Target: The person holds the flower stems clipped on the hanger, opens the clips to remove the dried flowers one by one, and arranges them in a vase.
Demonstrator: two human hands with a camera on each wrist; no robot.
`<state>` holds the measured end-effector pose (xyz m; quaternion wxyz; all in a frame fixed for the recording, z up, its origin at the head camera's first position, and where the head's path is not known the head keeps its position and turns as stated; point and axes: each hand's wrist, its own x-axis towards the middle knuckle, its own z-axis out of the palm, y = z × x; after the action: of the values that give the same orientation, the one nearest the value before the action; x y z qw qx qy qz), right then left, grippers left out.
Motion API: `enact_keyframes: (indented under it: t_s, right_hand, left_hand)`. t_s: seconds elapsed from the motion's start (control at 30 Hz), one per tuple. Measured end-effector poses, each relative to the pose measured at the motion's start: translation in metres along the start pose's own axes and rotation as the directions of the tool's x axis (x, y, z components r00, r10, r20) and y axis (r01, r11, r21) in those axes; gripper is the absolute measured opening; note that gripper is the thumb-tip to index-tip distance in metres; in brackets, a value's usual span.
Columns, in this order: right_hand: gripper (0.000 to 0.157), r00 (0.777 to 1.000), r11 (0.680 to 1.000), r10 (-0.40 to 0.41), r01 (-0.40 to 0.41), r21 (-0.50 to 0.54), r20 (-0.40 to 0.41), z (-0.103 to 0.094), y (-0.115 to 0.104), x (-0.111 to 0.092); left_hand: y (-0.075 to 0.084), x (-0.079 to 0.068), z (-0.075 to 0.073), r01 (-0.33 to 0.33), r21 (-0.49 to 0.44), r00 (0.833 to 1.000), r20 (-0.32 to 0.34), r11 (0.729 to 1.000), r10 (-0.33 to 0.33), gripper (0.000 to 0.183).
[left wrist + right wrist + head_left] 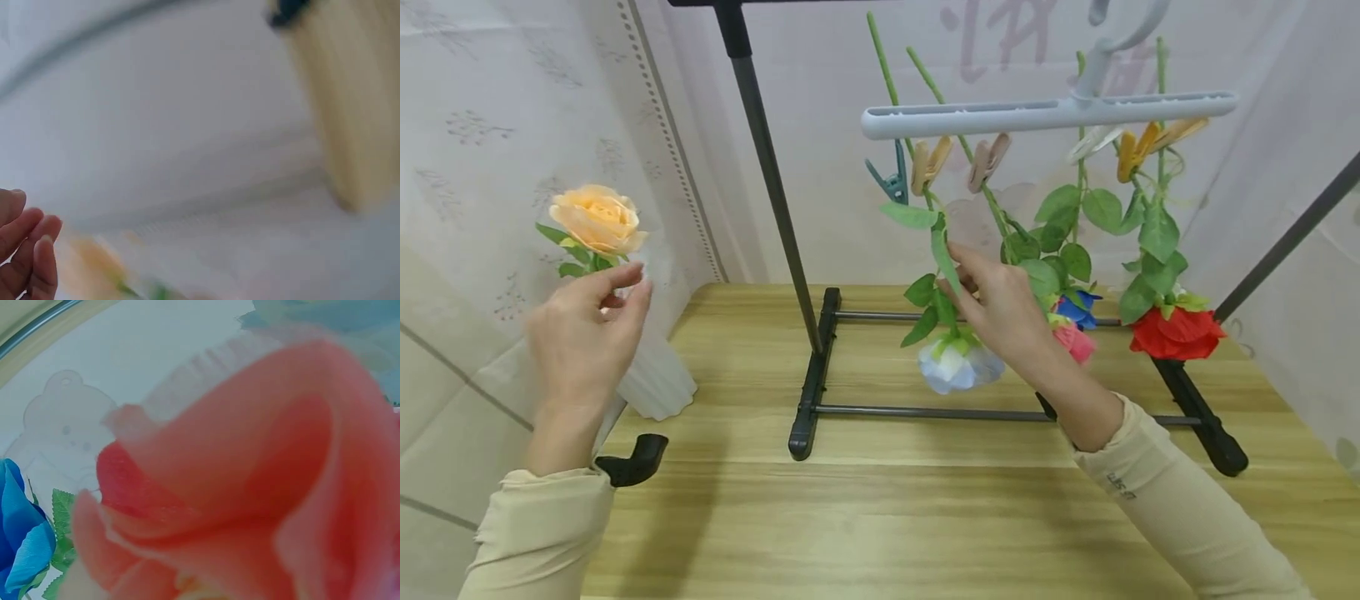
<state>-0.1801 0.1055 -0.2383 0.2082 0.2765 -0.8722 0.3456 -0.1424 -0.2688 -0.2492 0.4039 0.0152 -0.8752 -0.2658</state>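
Observation:
Beside the peach rose [598, 218], my left hand [587, 333] is raised with loosely bent fingers and nothing visible in them. The rose stands in a white vase [657, 379], partly hidden by that hand; it is blurred in the left wrist view. My right hand [1000, 312] pinches the leafy stem of a pale blue flower [958, 364] that hangs head down. Its fingertips are partly behind a leaf. A pink flower [250, 475] fills the right wrist view, with a blue flower [25, 531] at its left.
A pale hanger [970, 119] carries several clothespins [930, 165] with upside-down flowers, including a red one [1177, 333]. A black metal rack [775, 192] stands on the wooden table [865, 517]. A black curved piece [638, 461] shows by my left wrist.

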Motion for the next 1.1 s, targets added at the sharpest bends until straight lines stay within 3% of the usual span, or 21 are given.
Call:
enact_keyframes:
  t_s: [0.07, 0.17, 0.23, 0.33, 0.4, 0.47, 0.53, 0.63, 0.73, 0.93, 1.1]
  right_hand:
    - [0.037, 1.0, 1.0, 0.005, -0.005, 0.0, 0.001, 0.001, 0.001, 0.0]
    - [0.036, 1.0, 1.0, 0.007, -0.007, -0.007, -0.004, 0.001, 0.001, 0.001]
    - [0.036, 1.0, 1.0, 0.011, -0.011, -0.011, -0.007, 0.001, 0.001, 0.002]
    - [0.036, 1.0, 1.0, 0.027, -0.027, -0.006, -0.007, 0.001, 0.0, 0.003]
    - [0.035, 0.999, 0.999, 0.04, -0.04, -0.007, -0.004, 0.001, -0.001, 0.003]
    - [0.034, 0.999, 0.999, 0.052, -0.052, -0.012, -0.001, 0.001, -0.002, 0.004]
    - [0.034, 0.998, 0.998, 0.064, -0.064, -0.023, 0.004, 0.001, -0.005, 0.005]
    - [0.034, 0.995, 0.995, 0.094, -0.093, -0.043, 0.023, 0.003, -0.008, 0.008]
    - [0.036, 0.992, 0.992, 0.117, -0.115, -0.042, 0.048, 0.005, -0.011, 0.013]
    - [0.033, 0.995, 0.995, 0.094, -0.093, -0.02, 0.034, 0.009, -0.012, 0.019]
    - [0.031, 0.996, 0.996, 0.085, -0.084, -0.014, 0.01, 0.011, -0.006, 0.015]
  left_hand:
    - [0.028, 0.0, 0.005, -0.066, -0.114, 0.998, 0.01, 0.991, 0.068, 0.019]
    - [0.076, 0.003, 0.014, -0.182, -0.266, 0.979, 0.037, 0.947, 0.198, 0.016]
    - [0.108, 0.007, 0.023, -0.285, -0.341, 0.948, 0.039, 0.896, 0.316, 0.015]
    - [0.152, 0.016, 0.04, -0.385, -0.403, 0.9, 0.035, 0.831, 0.434, 0.017]
    - [0.174, 0.023, 0.051, -0.403, -0.416, 0.885, 0.048, 0.815, 0.462, 0.02]
    - [0.19, 0.03, 0.061, -0.378, -0.403, 0.893, 0.078, 0.833, 0.443, 0.023]
    - [0.201, 0.036, 0.069, -0.345, -0.355, 0.904, 0.123, 0.869, 0.409, 0.025]
    - [0.211, 0.043, 0.079, -0.294, -0.253, 0.921, 0.183, 0.922, 0.344, 0.027]
    - [0.216, 0.049, 0.087, -0.261, -0.166, 0.936, 0.199, 0.951, 0.291, 0.031]
    - [0.222, 0.056, 0.109, -0.188, -0.056, 0.974, 0.121, 0.981, 0.194, 0.042]
    - [0.226, 0.051, 0.134, -0.122, -0.052, 0.992, 0.019, 0.991, 0.123, 0.044]
